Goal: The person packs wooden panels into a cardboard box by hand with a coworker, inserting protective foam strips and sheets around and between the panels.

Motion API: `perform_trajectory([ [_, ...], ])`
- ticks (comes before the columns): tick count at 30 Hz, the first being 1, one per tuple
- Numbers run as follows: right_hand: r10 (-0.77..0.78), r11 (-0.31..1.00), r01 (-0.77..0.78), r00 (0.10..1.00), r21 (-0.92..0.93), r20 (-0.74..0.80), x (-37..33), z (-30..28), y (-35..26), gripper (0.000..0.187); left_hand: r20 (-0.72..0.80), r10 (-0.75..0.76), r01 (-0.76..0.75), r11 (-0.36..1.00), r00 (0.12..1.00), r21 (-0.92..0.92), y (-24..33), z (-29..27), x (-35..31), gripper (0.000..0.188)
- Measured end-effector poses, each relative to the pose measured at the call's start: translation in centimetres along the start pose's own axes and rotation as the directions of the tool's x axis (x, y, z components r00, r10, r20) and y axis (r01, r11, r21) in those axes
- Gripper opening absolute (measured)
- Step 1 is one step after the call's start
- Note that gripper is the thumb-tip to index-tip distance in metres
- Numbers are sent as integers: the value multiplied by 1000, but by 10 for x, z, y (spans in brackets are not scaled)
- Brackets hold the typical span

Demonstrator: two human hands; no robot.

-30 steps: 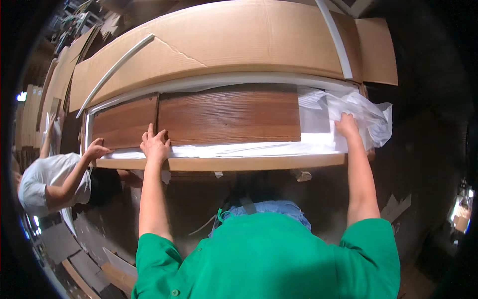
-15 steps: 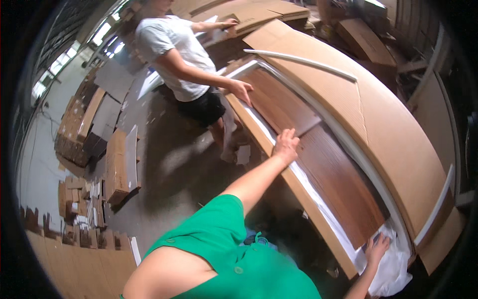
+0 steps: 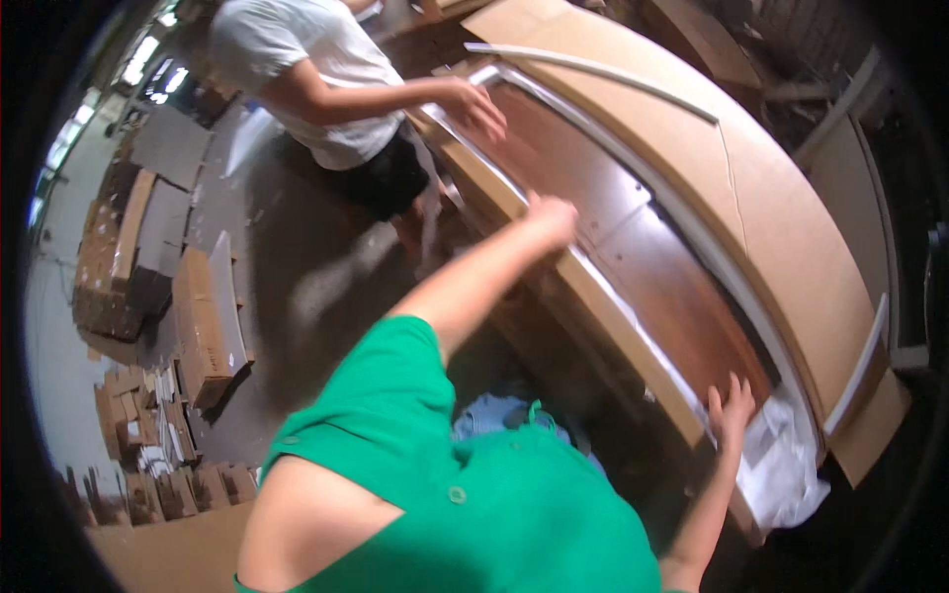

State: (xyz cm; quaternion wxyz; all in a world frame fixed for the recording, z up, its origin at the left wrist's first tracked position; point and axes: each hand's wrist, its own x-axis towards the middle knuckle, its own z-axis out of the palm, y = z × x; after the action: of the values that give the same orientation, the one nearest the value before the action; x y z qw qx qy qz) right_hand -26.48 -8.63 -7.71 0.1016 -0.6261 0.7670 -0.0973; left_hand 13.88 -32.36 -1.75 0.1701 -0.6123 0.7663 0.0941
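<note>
Brown boards lie end to end inside a long cardboard box. The right hand spreads its fingers apart at one end, near crumpled white wrapping. The left hand is by the seam, blurred; I cannot tell whether its fingers grip.

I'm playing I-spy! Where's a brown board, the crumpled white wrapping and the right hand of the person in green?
Brown board [image 3: 677,301]: head view, on its flat face.
Crumpled white wrapping [image 3: 779,457]: head view, on its folds.
Right hand [image 3: 730,412]: head view, on its middle.
</note>
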Motion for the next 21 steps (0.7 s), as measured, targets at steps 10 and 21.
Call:
perform_trajectory([
  [10, -343, 922, 333, 939, 195, 19, 101, 36, -201, 49, 9, 182, -182, 983, 983, 3, -72, 10, 3, 41],
  [21, -598, 801, 594, 800, -77, -46, 161, 81, -309, 61, 0, 250, -250, 968, 968, -38, -70, 13, -1, 42],
])
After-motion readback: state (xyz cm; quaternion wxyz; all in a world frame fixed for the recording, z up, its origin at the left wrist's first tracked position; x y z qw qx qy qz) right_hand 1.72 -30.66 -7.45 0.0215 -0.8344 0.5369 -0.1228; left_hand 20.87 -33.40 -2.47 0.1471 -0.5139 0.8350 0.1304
